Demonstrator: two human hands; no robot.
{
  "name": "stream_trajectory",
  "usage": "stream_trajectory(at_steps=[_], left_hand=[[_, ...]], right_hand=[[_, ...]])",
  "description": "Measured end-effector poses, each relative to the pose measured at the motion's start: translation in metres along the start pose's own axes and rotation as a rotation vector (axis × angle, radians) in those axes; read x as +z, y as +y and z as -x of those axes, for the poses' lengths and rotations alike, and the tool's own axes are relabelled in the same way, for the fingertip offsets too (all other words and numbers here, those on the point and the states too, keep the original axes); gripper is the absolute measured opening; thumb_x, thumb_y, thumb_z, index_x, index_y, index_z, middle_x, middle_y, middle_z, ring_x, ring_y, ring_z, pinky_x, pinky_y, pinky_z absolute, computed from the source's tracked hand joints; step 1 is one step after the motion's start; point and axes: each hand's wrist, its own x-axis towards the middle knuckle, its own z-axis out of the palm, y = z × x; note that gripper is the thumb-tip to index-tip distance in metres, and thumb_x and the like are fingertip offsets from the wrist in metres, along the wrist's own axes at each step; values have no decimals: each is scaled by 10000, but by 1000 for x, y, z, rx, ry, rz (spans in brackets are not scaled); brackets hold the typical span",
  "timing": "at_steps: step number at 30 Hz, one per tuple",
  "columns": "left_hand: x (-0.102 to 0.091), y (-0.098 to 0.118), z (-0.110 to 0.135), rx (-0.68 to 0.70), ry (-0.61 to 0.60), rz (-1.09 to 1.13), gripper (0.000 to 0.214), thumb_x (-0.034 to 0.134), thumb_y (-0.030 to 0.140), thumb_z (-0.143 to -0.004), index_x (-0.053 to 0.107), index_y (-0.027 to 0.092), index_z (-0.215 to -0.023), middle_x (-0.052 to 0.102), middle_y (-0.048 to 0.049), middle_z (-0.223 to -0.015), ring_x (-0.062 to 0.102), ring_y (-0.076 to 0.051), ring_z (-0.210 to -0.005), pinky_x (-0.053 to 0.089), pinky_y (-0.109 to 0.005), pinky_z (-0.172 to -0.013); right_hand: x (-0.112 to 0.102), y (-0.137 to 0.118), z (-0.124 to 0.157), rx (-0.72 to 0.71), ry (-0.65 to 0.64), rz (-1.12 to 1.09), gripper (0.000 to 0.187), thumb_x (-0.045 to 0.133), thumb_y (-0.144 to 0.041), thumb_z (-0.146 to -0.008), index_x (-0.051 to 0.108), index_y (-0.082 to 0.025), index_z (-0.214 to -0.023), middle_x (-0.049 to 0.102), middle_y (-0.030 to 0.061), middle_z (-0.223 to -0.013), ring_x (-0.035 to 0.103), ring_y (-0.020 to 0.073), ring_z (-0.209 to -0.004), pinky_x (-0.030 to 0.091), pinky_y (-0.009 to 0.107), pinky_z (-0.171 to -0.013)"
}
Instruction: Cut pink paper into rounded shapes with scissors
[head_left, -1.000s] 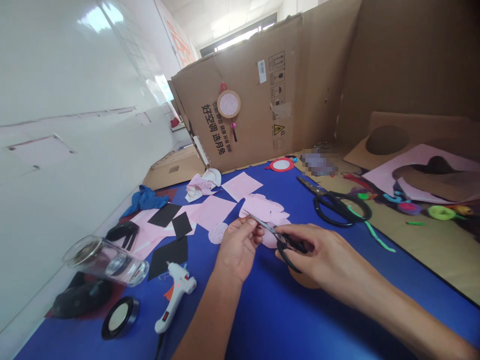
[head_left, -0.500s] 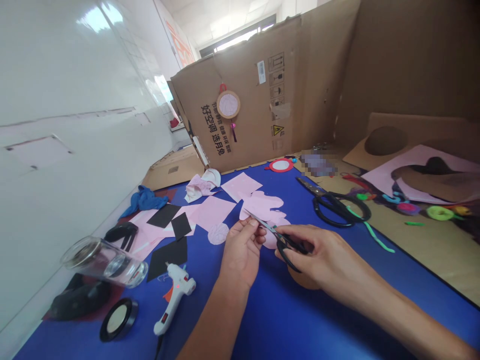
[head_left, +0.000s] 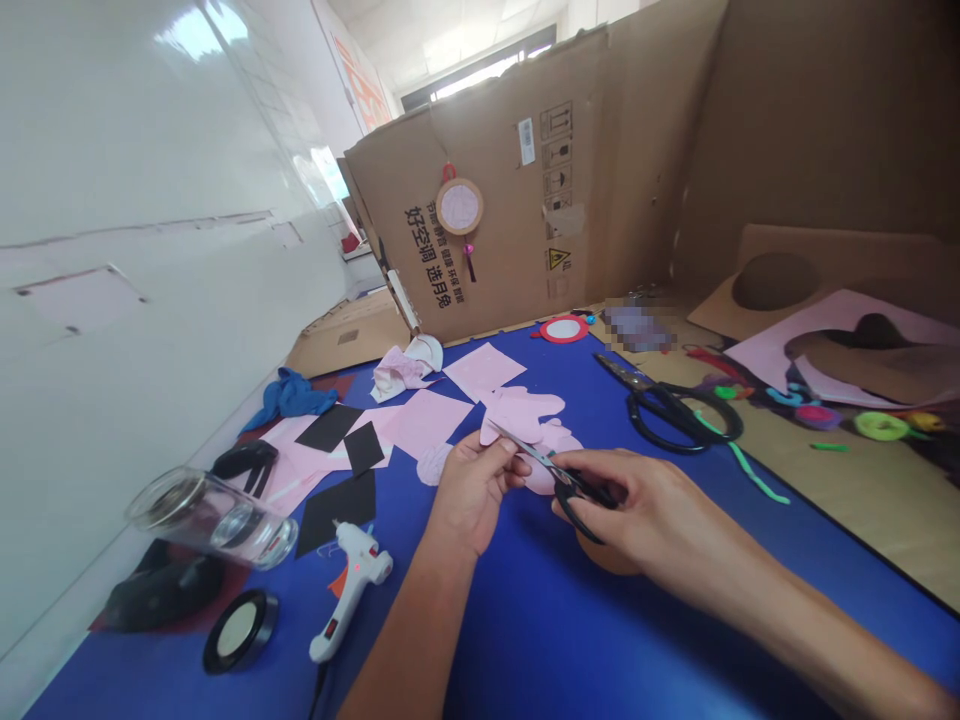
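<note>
My left hand [head_left: 474, 487] pinches a pink paper shape [head_left: 523, 413] just above the blue table [head_left: 555, 620]. Close beside it, my right hand [head_left: 637, 505] grips small black-handled scissors [head_left: 559, 475], whose blades point left into the pink paper. Both hands hover over the middle of the table. More pink paper pieces [head_left: 424, 420] and black paper pieces [head_left: 337, 470] lie to the left.
A white glue gun [head_left: 349, 590], a roll of black tape [head_left: 240, 630] and a glass jar [head_left: 210, 520] on its side lie at the near left. Large black scissors [head_left: 667, 405] rest at right near coloured clay bits [head_left: 877, 425]. Cardboard walls [head_left: 510, 200] stand behind.
The pink paper has turned slightly in my left hand while the scissors stay in it. The view shifted a little; nothing else moved.
</note>
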Motion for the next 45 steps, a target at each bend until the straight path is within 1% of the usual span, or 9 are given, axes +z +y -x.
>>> stream_trajectory(at_steps=[3,8,13,16,20,24,30,36,45], left_hand=[[0,1,0,-8,-5,11,302,946,300,-659,763,117,-814,708,-44,-683,631,-123,-615,477,-229,-591],[1,0,0,-15,-11,28,325,964,302,-637,773,111,-817,711,-46,-689,628,-118,-609,477,-222,-583],[0,1,1,-14,-22,31,337,973,312,-632,783,105,-819,708,-44,-691,623,-111,-606,478,-213,-577],[0,0,1,-17,-20,30,343,973,318,-640,786,103,-831,714,-50,-704,623,-110,-612,478,-213,-581],[1,-2,1,-15,-24,41,327,971,311,-654,781,109,-828,705,-44,-692,621,-113,-617,474,-216,-586],[2,-3,2,-17,-26,63,310,970,293,-653,781,115,-822,708,-40,-702,615,-107,-618,469,-214,-584],[5,-2,3,-26,-7,90,341,974,294,-631,790,99,-841,709,-38,-706,605,-96,-611,465,-206,-581],[7,-1,5,-23,-5,95,339,962,302,-648,801,92,-861,736,-60,-756,598,-93,-621,461,-208,-585],[7,-2,5,-29,3,100,351,972,309,-640,802,100,-865,741,-59,-771,595,-89,-616,459,-202,-578]], right_hand=[[0,0,1,-11,15,27,372,683,-291,-867,837,-302,-1206,822,34,-897,730,278,-853,554,334,-747],[-3,-4,2,-22,37,122,359,676,-279,-866,839,-316,-1183,819,38,-929,713,273,-866,536,340,-755],[-4,-6,2,-30,15,180,372,643,-273,-879,827,-312,-1200,793,38,-879,689,263,-836,504,333,-713],[-4,-7,2,-36,14,167,362,638,-275,-881,830,-306,-1186,791,39,-866,688,262,-825,500,328,-700],[-4,-9,2,-56,26,132,318,649,-263,-874,850,-309,-1117,802,39,-853,705,276,-848,522,332,-727],[-3,-8,1,-46,27,103,292,653,-271,-881,854,-302,-1092,802,37,-835,719,280,-863,532,330,-742],[-1,-6,1,-22,8,48,309,663,-300,-905,837,-290,-1160,803,37,-882,726,274,-875,537,336,-763],[0,-5,1,20,-20,22,328,657,-321,-931,819,-281,-1213,808,30,-954,721,249,-853,508,319,-723],[3,-1,0,12,-8,-12,326,676,-312,-914,828,-260,-1198,810,22,-930,697,235,-814,477,295,-682]])
